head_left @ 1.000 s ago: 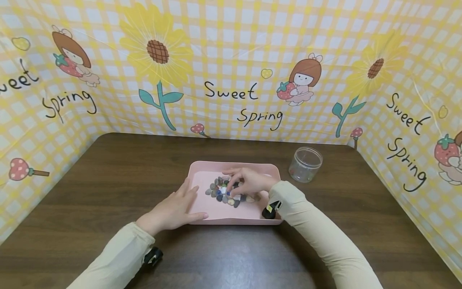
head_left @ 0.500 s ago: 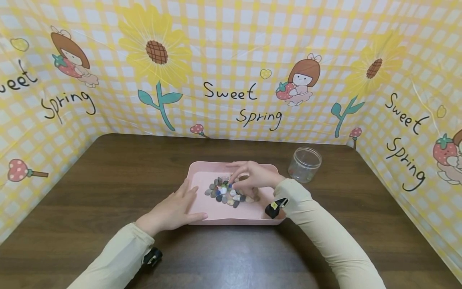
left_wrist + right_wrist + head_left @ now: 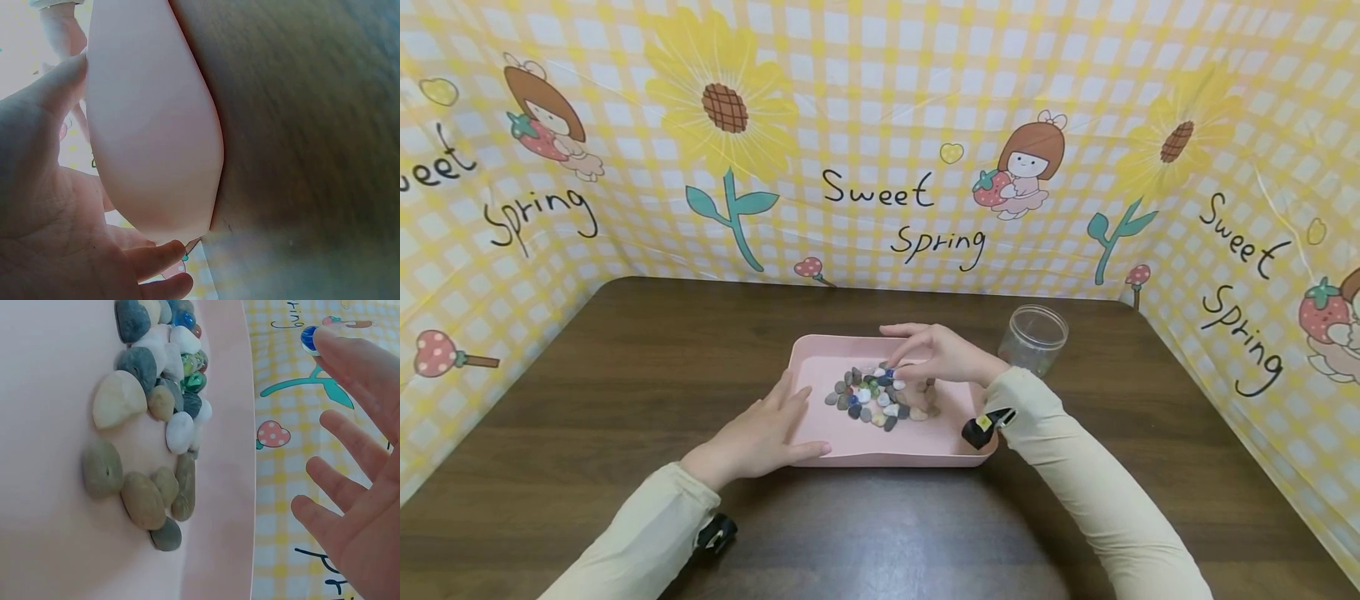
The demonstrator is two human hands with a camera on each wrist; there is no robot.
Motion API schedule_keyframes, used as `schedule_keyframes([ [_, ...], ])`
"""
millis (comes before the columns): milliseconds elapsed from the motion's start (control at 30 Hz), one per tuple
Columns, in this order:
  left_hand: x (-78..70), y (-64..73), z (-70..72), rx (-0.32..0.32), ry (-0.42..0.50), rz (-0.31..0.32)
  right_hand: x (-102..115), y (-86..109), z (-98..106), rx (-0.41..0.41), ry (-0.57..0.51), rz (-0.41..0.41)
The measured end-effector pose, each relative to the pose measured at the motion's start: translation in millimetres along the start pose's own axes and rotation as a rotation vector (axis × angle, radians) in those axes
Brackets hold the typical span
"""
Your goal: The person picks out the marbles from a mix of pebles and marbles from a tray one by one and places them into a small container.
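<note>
My right hand [image 3: 943, 354] is raised over the right part of a pink tray [image 3: 820, 442], pinching a blue and white glass marble [image 3: 309, 339] between thumb and index finger. Its other fingers are spread. Below it lies a cluster of grey, white and tan pebbles [image 3: 844, 402], with another blue marble [image 3: 853, 400] and green marbles [image 3: 194, 381] among them. At the tray's left end rests my left hand [image 3: 756, 437], fingers extended along the side and thumb over the front rim. In the left wrist view, the palm [image 3: 56, 231] lies against the tray's outer wall.
A clear round jar [image 3: 1033, 337] without a lid stands behind and right of the tray, partly overlapped by the right wrist. The dark wooden table [image 3: 662, 350] ends at a yellow checked cloth [image 3: 865, 100] on the back and sides.
My right hand has lifted from the middle of the pebbles and moved back and right, with the blue marble between its fingertips. The left hand stays on the tray.
</note>
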State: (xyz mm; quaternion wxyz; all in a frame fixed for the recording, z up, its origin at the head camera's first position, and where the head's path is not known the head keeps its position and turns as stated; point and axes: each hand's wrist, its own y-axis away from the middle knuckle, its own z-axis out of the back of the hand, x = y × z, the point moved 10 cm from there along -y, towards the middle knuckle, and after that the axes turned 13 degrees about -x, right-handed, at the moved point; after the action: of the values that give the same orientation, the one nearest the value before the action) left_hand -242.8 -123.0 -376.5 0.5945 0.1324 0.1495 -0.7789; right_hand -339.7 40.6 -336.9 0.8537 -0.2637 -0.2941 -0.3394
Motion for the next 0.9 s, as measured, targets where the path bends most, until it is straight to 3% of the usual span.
schedule_keyframes([
  [533,0.2,-0.8,-0.1,-0.006,0.001,-0.009,-2,9.4,22,-0.068,-0.016,0.021],
  [900,0.4,-1.4,-1.8,0.0,-0.001,-0.015,-6,16.6,35,-0.092,-0.018,-0.013],
])
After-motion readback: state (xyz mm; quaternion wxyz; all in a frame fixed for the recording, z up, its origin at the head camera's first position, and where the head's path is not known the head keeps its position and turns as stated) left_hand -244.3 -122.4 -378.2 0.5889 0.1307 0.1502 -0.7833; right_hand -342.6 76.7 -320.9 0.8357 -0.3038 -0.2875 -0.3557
